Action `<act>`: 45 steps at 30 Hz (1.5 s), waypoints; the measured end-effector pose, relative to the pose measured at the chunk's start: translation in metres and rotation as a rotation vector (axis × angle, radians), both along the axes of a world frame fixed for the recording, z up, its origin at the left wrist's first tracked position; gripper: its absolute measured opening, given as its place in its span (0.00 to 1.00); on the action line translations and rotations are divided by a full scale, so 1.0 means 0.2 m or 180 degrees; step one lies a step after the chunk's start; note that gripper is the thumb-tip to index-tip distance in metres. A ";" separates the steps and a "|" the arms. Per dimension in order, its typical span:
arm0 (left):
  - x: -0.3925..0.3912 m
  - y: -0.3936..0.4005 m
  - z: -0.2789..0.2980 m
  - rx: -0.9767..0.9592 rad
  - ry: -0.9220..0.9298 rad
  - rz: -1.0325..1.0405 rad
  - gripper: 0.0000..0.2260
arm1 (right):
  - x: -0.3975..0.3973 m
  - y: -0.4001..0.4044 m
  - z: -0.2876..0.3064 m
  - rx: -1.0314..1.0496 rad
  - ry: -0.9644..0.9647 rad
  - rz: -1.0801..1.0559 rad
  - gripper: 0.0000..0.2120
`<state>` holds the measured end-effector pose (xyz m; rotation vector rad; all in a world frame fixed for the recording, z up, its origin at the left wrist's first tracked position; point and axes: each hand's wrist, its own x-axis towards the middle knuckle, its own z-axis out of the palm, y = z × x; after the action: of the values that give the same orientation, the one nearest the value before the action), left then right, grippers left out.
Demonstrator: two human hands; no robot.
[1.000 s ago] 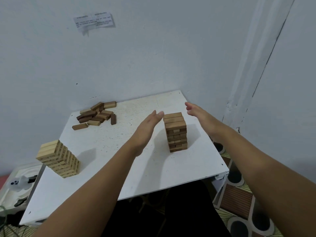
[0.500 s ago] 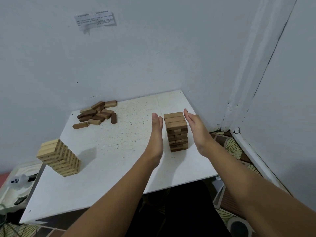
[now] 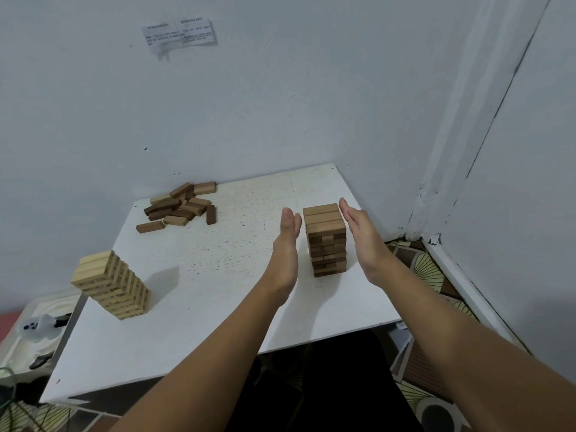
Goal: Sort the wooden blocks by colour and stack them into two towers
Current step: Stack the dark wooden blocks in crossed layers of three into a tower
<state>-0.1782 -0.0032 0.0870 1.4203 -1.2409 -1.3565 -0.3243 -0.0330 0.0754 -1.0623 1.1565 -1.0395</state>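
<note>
Hands flank the dark-brown block tower (image 3: 326, 240) near the white table's (image 3: 193, 307) right edge: left hand (image 3: 286, 244) and right hand (image 3: 363, 236) flat, fingers straight, grasping nothing. Light-wood tower (image 3: 112, 285) stands front-left; loose brown blocks (image 3: 179, 207) lie at the back.

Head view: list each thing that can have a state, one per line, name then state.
dark tower: upright, standing between both hands, not visibly touched.
light tower: stacked near the table's left edge, untouched.
loose blocks: unstacked heap at the far side.
left hand: open, fingers straight, beside the dark tower.
right hand: open, fingers straight, on the tower's other side.
table: white, speckled.
</note>
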 end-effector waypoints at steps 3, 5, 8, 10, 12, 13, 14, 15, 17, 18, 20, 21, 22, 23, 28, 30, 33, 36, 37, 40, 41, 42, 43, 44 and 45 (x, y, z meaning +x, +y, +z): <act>0.00 0.00 -0.01 0.0020 0.0009 0.0001 0.45 | 0.01 0.00 0.00 -0.0014 -0.0007 -0.0014 0.26; 0.01 -0.01 -0.02 0.0007 -0.0012 0.0066 0.46 | 0.00 -0.01 -0.01 -0.0074 0.0071 0.0002 0.27; 0.06 -0.07 -0.04 -0.0165 -0.0032 0.0384 0.44 | -0.04 -0.06 0.01 -0.0287 0.0394 -0.0055 0.26; 0.13 -0.11 -0.03 -0.0310 -0.0082 0.0721 0.37 | -0.07 -0.12 0.06 -0.0421 0.0672 -0.0198 0.26; 0.23 -0.16 -0.02 -0.0461 -0.0173 0.1056 0.23 | -0.08 -0.19 0.13 -0.0605 0.1032 -0.0325 0.29; 0.29 -0.18 -0.01 -0.0508 -0.0192 0.1228 0.18 | -0.08 -0.23 0.18 -0.0706 0.1296 -0.0352 0.31; 0.35 -0.21 -0.01 -0.0542 -0.0208 0.1392 0.14 | -0.08 -0.28 0.22 -0.0787 0.1593 -0.0351 0.33; 0.42 -0.23 -0.01 -0.0567 -0.0235 0.1544 0.12 | -0.07 -0.31 0.27 -0.0861 0.1877 -0.0307 0.33; 0.56 -0.26 -0.01 -0.0595 -0.0316 0.1797 0.08 | -0.01 -0.38 0.37 -0.1063 0.2334 -0.0121 0.27; 0.62 -0.27 -0.02 -0.0588 -0.0352 0.1908 0.07 | 0.04 -0.41 0.40 -0.1201 0.2503 -0.0031 0.23; 0.73 -0.28 -0.05 -0.0528 -0.0457 0.2078 0.07 | 0.18 -0.45 0.46 -0.1495 0.2727 0.0099 0.18; 0.78 -0.28 -0.07 -0.0488 -0.0529 0.2117 0.07 | 0.27 -0.46 0.47 -0.1620 0.2780 0.0168 0.16; 0.82 -0.29 -0.09 -0.0452 -0.0593 0.2130 0.07 | 0.37 -0.46 0.47 -0.1704 0.2802 0.0261 0.16; 0.85 -0.29 -0.11 -0.0415 -0.0650 0.2126 0.07 | 0.47 -0.46 0.46 -0.1753 0.2803 0.0380 0.15; 0.98 -0.34 -0.23 -0.0090 -0.0953 0.2073 0.13 | 0.90 -0.46 0.20 -0.1453 0.2889 0.0991 0.16; 1.02 -0.37 -0.28 -0.0041 -0.1065 0.2021 0.16 | 0.99 -0.48 0.05 -0.1190 0.2989 0.1179 0.17; 1.07 -0.44 -0.33 -0.0053 -0.1209 0.1941 0.19 | 1.08 -0.55 -0.13 -0.0955 0.3091 0.1318 0.20; 1.12 -0.54 -0.40 -0.0043 -0.1440 0.1991 0.21 | 1.16 -0.64 -0.22 -0.0935 0.3109 0.1328 0.22; 1.14 -0.58 -0.42 -0.0030 -0.1564 0.2010 0.21 | 1.19 -0.67 -0.24 -0.0958 0.3119 0.1338 0.22; 1.17 -0.68 -0.44 0.0048 -0.2018 0.1946 0.23 | 1.25 -0.77 -0.29 -0.1097 0.3242 0.1385 0.21; 1.17 -0.71 -0.44 0.0136 -0.2205 0.1870 0.25 | 1.27 -0.80 -0.29 -0.1141 0.3319 0.1399 0.22; 1.18 -0.74 -0.45 0.0230 -0.2423 0.1769 0.26 | 1.28 -0.83 -0.30 -0.1175 0.3403 0.1408 0.23; 1.19 -0.77 -0.45 0.0337 -0.2655 0.1655 0.28 | 1.30 -0.85 -0.30 -0.1203 0.3487 0.1411 0.24; 1.19 -0.80 -0.46 0.0447 -0.2860 0.1550 0.29 | 1.31 -0.87 -0.31 -0.1214 0.3547 0.1408 0.26; 1.19 -0.82 -0.46 0.0538 -0.3015 0.1480 0.30 | 1.32 -0.89 -0.31 -0.1217 0.3586 0.1401 0.27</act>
<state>0.0597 -0.1664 -0.0054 2.4251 -1.2165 -0.4464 -0.0607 -0.2101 0.0133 -2.2351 1.4805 -0.2407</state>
